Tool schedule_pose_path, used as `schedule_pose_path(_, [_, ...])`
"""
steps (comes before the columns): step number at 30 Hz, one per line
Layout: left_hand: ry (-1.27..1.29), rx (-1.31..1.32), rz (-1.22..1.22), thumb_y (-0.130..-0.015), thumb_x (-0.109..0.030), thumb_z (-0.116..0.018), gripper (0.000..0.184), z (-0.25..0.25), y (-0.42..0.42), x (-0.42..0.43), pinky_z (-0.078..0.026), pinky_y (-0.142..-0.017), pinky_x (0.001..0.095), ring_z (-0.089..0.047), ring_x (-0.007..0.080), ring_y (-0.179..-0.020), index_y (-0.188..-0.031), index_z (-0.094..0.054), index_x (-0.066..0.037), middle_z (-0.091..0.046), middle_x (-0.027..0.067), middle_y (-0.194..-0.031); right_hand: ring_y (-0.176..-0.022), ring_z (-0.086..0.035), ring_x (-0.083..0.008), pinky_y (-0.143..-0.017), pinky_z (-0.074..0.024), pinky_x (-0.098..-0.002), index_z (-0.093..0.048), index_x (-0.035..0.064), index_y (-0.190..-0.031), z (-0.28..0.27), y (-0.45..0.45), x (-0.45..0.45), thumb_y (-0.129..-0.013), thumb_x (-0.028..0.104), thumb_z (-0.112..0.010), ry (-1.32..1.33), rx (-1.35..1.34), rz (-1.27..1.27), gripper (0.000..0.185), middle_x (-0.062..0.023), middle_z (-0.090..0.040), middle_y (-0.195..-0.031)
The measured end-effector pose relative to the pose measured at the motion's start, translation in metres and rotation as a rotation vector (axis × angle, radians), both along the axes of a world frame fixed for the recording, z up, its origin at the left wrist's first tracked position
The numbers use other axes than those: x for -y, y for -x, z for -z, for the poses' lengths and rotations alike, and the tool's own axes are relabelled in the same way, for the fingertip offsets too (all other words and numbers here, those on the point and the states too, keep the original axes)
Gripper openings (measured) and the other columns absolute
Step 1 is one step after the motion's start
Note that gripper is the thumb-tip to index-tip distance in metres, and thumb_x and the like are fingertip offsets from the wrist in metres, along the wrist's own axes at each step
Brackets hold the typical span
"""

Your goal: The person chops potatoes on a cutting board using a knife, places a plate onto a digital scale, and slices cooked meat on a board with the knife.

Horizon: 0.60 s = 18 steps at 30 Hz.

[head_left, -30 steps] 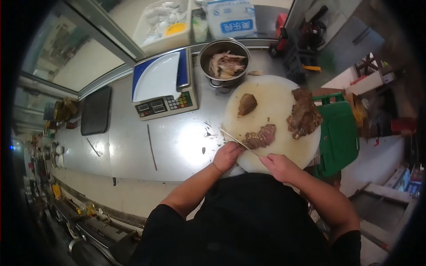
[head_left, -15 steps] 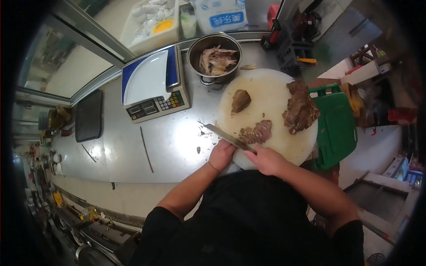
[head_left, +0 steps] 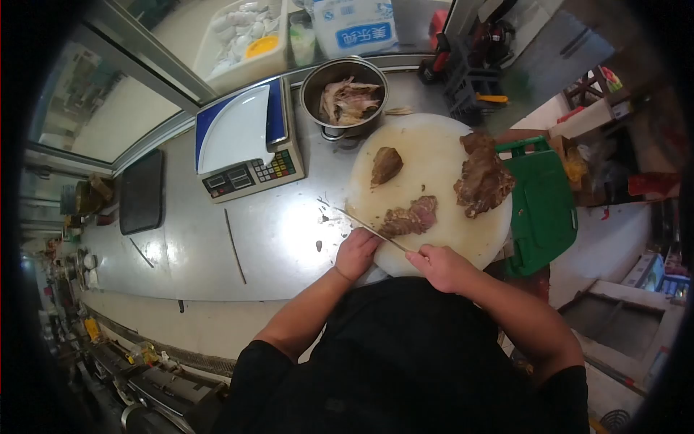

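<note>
My right hand (head_left: pixel 442 269) is closed around the handle of a long knife (head_left: pixel 370 230). The blade points to the upper left, seen nearly edge-on, and passes just beyond the fingers of my left hand (head_left: pixel 357 253). My left hand is curled at the near left edge of a round white cutting board (head_left: pixel 441 148); whatever is under its fingers is hidden. Along the far side of the blade lies an overlapping row of sliced meat (head_left: pixel 410 217). A brown chunk of cooked meat (head_left: pixel 387 165) rests farther back on the board, and a larger piece of meat (head_left: pixel 483 177) sits at its right.
Behind the board stands a metal pot (head_left: pixel 344 94) holding bones or meat scraps. A digital scale (head_left: pixel 249 145) with a white plate (head_left: pixel 242 126) is to the left. A green bin (head_left: pixel 543 206) adjoins the board's right side. Two thin sticks and a dark tray (head_left: pixel 142 192) lie on the steel table (head_left: pixel 188 267).
The knife has rolled from showing its broad face to nearly edge-on, beside the slices. Both hands stay in about the same place. The whole view has shifted slightly.
</note>
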<state>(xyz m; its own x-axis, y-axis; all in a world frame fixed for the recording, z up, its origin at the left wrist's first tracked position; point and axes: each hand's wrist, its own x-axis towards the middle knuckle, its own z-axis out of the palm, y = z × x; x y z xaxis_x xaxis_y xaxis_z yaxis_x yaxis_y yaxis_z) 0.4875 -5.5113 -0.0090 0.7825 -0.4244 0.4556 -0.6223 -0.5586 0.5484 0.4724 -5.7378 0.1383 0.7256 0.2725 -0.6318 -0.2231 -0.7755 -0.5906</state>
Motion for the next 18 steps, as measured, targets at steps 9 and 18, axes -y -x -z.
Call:
schedule_pose_path(9, [-0.007, -0.072, -0.026, -0.068, -0.002, -0.069, 0.032, 0.000, 0.001, -0.001, -0.054, -0.080, 0.0389, -0.063, 0.0312, -0.094, -0.100, -0.071, -0.007, -0.066, 0.0102, -0.100, -0.090, -0.063, -0.0479, -0.079, -0.0499, -0.0534, -0.057, -0.0065, -0.107, -0.009, -0.007, -0.012, -0.102, 0.047, -0.041, 0.056, 0.137, -0.250, 0.056, -0.0313, -0.065, -0.091])
schedule_pose_path(18, [0.003, -0.148, -0.026, -0.067, -0.003, -0.073, 0.032, 0.011, 0.005, -0.001, -0.054, -0.081, 0.0414, -0.063, 0.0327, -0.096, -0.099, -0.071, -0.007, -0.066, 0.0114, -0.103, -0.090, -0.062, -0.0478, -0.082, -0.0485, -0.0501, -0.059, -0.0026, -0.102, 0.032, -0.009, -0.034, -0.102, 0.048, -0.042, 0.090, 0.126, -0.043, 0.053, -0.0295, -0.065, -0.091])
